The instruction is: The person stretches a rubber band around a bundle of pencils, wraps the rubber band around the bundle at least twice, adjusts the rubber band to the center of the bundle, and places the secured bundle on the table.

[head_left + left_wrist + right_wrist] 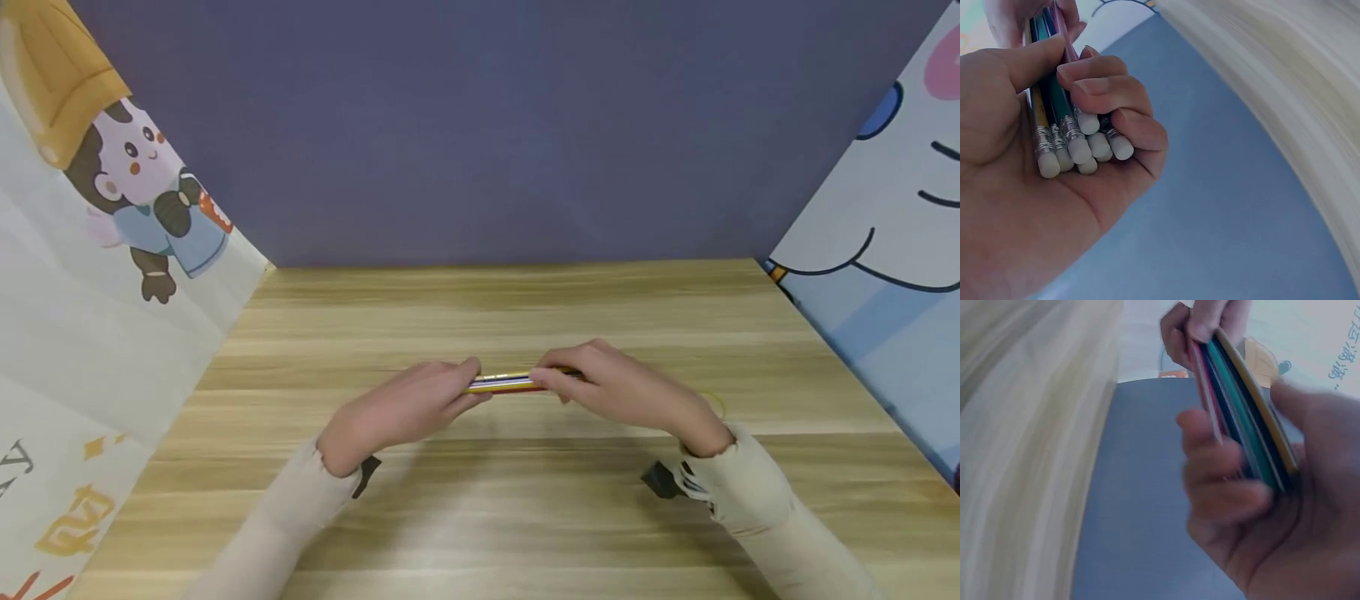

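Observation:
A bundle of several pencils (504,384) is held level above the wooden table, between both hands. My left hand (408,404) grips one end with curled fingers; in the left wrist view, white erasers in metal bands (1079,150) stick out of that fist. My right hand (622,385) holds the other end, thumb on one side and fingers bent round the other. Yellow, green, dark blue and pinkish-red barrels (1244,406) show in the right wrist view, where the right fingers are blurred. The pencil tips are hidden.
A thin yellow loop (712,403), perhaps a rubber band, lies on the wooden table (510,308) behind the right wrist. A dark panel (510,133) stands at the back, with cartoon-printed sheets (60,333) on both sides.

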`<state>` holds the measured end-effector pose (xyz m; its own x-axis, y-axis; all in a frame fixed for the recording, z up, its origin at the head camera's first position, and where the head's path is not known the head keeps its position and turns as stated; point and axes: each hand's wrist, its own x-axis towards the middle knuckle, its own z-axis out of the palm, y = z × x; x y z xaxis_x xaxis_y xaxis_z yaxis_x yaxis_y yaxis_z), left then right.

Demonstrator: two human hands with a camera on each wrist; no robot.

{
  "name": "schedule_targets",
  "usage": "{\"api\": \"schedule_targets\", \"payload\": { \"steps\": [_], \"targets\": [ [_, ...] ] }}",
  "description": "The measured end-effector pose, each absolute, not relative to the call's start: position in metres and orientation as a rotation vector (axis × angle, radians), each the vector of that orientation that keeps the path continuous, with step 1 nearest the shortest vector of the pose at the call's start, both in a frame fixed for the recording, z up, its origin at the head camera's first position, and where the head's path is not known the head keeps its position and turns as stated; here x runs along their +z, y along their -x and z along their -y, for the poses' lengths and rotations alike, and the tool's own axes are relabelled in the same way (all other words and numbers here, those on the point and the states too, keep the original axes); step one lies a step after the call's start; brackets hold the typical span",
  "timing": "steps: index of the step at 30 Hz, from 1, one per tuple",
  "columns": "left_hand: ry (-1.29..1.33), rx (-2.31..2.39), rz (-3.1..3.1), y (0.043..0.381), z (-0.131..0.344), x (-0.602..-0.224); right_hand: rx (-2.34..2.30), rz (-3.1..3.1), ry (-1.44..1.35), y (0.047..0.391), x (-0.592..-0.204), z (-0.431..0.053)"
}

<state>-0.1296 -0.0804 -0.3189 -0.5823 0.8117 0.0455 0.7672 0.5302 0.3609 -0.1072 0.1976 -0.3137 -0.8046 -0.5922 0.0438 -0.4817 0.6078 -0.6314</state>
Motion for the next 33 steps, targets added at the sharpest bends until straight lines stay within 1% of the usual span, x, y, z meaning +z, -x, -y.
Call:
{"api": "schedule_targets", "payload": {
  "steps": [6, 10, 14, 19, 21, 23, 26, 28, 30, 33],
  "targets": [
    [-1.379, 0.515, -2.628, 0.126, 0.074, -0.319, -1.001, -2.770, 0.839, 0.101, -0.319, -0.196],
    [-1.412, 0.472, -2.661, 0.127, 0.069, -0.327, -0.931, -2.759, 0.894, 0.101, -0.322, -0.193],
    [-1.515, 0.415, -2.743, 0.124, 0.056, -0.341, -0.876, -2.734, 0.961, 0.096, -0.321, -0.192],
    [-1.651, 0.592, -2.621, 0.119, 0.039, -0.352, -0.873, -2.632, 1.033, 0.090, -0.321, -0.187],
    [-1.617, 0.682, -2.529, 0.119, 0.035, -0.354, -0.939, -2.563, 1.001, 0.091, -0.321, -0.186],
    [-1.522, 0.750, -2.481, 0.119, 0.033, -0.355, -1.071, -2.545, 0.942, 0.093, -0.319, -0.188],
    [-1.346, 0.838, -2.457, 0.122, 0.031, -0.355, -1.392, -2.498, 0.870, 0.098, -0.314, -0.195],
    [-1.276, 0.875, -2.427, 0.123, 0.030, -0.355, -1.552, -2.469, 0.895, 0.101, -0.313, -0.198],
    [-1.241, 0.906, -2.379, 0.123, 0.028, -0.357, -1.628, -2.428, 0.890, 0.102, -0.314, -0.199],
    [-1.226, 0.951, -2.313, 0.122, 0.026, -0.361, -1.619, -2.417, 0.875, 0.101, -0.320, -0.192]
  ]
}}
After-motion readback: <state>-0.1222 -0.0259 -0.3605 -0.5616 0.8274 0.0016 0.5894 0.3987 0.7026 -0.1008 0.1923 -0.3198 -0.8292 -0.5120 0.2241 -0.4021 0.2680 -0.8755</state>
